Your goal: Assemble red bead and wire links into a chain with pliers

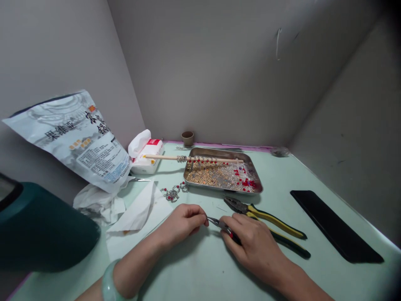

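My right hand (252, 244) is closed around small needle-nose pliers (221, 225) with dark and red handles, their tips pointing left. Thumb and forefinger of my left hand (184, 220) pinch together right at those tips; whatever lies between them is too small to make out. Just beyond my left hand are wire pieces with red beads (173, 194). Larger combination pliers (275, 220) with yellow and black handles lie partly behind my right hand. Farther back, a metal tray (219, 190) holds gold, clear and red beads. A wooden stick (166, 157) strung with beaded wire rings rests across it.
At left stand a dark green container (53, 225) and a white printed bag (78, 142). Tissues (147, 165), crumpled paper (97, 205), white sheets (138, 213) and scissors (139, 179) lie nearby. A small brown cup (187, 139) stands behind; a flat black object (335, 225) is at right.
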A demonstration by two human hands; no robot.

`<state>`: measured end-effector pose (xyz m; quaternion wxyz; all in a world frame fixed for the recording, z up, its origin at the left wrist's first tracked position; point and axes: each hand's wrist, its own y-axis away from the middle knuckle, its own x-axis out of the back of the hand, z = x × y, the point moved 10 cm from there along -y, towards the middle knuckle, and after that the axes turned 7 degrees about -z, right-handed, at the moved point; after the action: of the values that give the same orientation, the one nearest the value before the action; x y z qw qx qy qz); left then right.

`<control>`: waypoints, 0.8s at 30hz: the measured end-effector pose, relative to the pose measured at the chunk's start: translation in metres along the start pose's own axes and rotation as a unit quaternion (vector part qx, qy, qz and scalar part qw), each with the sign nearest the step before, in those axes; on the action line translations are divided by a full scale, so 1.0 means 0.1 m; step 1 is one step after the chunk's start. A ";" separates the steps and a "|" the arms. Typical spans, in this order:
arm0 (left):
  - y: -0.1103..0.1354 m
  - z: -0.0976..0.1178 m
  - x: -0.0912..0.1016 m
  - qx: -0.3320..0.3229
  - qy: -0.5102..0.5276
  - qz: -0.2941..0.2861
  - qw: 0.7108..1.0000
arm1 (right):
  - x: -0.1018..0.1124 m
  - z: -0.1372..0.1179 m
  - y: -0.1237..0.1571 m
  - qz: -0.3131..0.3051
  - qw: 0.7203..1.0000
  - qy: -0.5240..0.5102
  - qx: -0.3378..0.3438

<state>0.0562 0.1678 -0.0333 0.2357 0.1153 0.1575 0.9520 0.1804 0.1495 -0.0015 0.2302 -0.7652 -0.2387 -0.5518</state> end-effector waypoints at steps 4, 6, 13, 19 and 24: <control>0.02 0.03 -0.02 -0.011 -0.046 -0.009 0.999 | 0.00 0.02 -0.01 -0.009 0.999 0.043 -0.004; 0.03 0.07 -0.03 -0.019 -0.069 -0.015 0.997 | 0.00 0.02 -0.01 -0.012 0.998 0.055 -0.005; 0.07 0.16 -0.05 -0.032 -0.129 -0.020 0.991 | -0.06 0.00 0.00 -0.045 0.999 0.002 -0.021; 0.08 0.22 -0.05 -0.058 -0.135 -0.011 0.989 | -0.14 0.03 0.01 -0.108 0.969 -0.210 -0.068; 0.10 0.28 -0.07 -0.080 -0.152 -0.024 0.985 | -0.32 0.03 0.08 -0.199 0.870 -0.437 -0.113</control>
<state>0.0662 0.1631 -0.0051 0.2879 0.2358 0.0461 0.9270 0.1785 0.1412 -0.0332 -0.1009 -0.8851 -0.3983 -0.2186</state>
